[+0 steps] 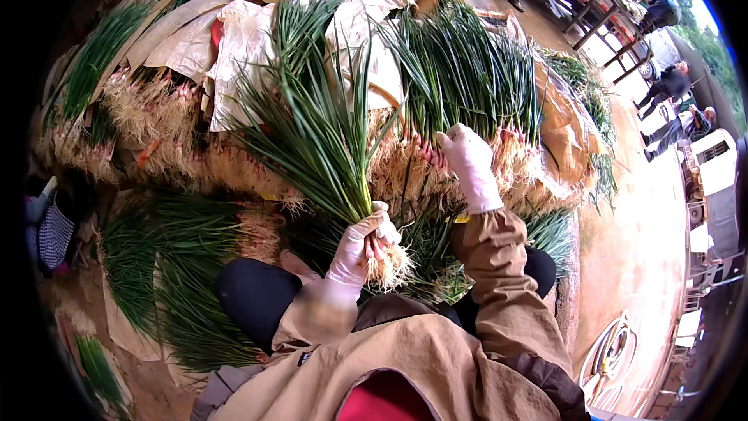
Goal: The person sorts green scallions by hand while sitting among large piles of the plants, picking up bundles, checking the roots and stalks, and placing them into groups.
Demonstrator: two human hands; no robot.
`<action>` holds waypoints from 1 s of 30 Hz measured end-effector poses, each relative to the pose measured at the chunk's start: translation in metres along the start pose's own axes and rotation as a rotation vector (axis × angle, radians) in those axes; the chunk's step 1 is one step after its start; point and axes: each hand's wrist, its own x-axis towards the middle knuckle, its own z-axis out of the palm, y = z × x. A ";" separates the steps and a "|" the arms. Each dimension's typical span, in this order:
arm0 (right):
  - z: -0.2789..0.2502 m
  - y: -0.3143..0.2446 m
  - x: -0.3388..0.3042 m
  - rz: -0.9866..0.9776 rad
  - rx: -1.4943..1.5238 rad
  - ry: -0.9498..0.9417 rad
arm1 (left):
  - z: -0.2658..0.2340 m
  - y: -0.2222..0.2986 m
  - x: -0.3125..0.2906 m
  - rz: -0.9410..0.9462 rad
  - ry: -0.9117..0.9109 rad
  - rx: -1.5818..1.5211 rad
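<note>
A bunch of scallions with long green leaves, pinkish bulbs and pale roots is gripped in my gloved left hand. My left fingers wrap round its lower stems. The leaves fan up and to the left, and the roots hang out below. My gloved right hand is at the large heap of scallions, at the height of the bulbs. Its thumb and fingers are pinched together on stems at the heap's front edge. How many stems they hold is hidden.
More scallions lie low on the left beside my knee. Pale sheets cover parts of the heap. On the right are a coiled hose, people and a wooden rack.
</note>
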 end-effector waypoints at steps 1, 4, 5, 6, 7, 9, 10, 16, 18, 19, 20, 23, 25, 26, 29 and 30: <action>0.012 0.013 0.016 -0.015 -0.057 -0.058 | 0.001 -0.001 0.000 -0.017 -0.010 0.001; 0.006 0.009 0.026 0.226 0.499 -0.270 | 0.002 0.006 -0.004 0.047 0.086 -0.031; -0.002 0.005 0.016 0.208 0.782 -0.304 | 0.003 0.006 -0.006 0.071 0.128 -0.035; -0.006 0.005 0.001 0.169 0.882 -0.380 | 0.001 0.006 -0.007 0.067 0.184 0.006; -0.008 0.005 -0.016 0.129 0.982 -0.457 | 0.000 0.006 -0.007 0.057 0.211 0.056; -0.003 -0.003 -0.052 0.138 1.215 -0.542 | 0.037 -0.002 -0.002 0.077 0.499 0.085; 0.003 -0.008 -0.067 0.126 1.196 -0.578 | 0.023 -0.001 -0.002 0.045 0.415 0.179; 0.037 -0.003 -0.108 0.045 0.763 -0.356 | 0.018 -0.002 -0.006 0.060 0.555 0.432; 0.032 0.004 -0.106 0.094 0.835 -0.258 | 0.018 0.006 -0.009 0.073 0.565 0.493; 0.030 0.009 -0.104 0.234 1.157 -0.438 | 0.018 0.006 -0.011 0.052 0.575 0.531; 0.020 -0.004 -0.107 0.247 1.200 -0.477 | 0.016 0.006 -0.012 0.032 0.546 0.545; 0.022 -0.036 -0.122 0.247 1.328 -0.527 | 0.021 0.004 -0.016 -0.128 0.461 0.522; 0.027 -0.059 -0.132 0.239 1.116 -0.331 | 0.012 -0.004 -0.018 -0.108 0.451 0.541; 0.035 -0.056 -0.134 0.170 1.145 -0.226 | 0.014 -0.002 -0.017 -0.135 0.392 0.513; 0.048 -0.028 -0.126 0.276 1.389 -0.341 | 0.032 -0.001 -0.007 -0.167 0.335 0.288; 0.040 -0.030 -0.128 0.402 1.445 -0.329 | 0.043 -0.007 -0.004 -0.121 0.393 0.317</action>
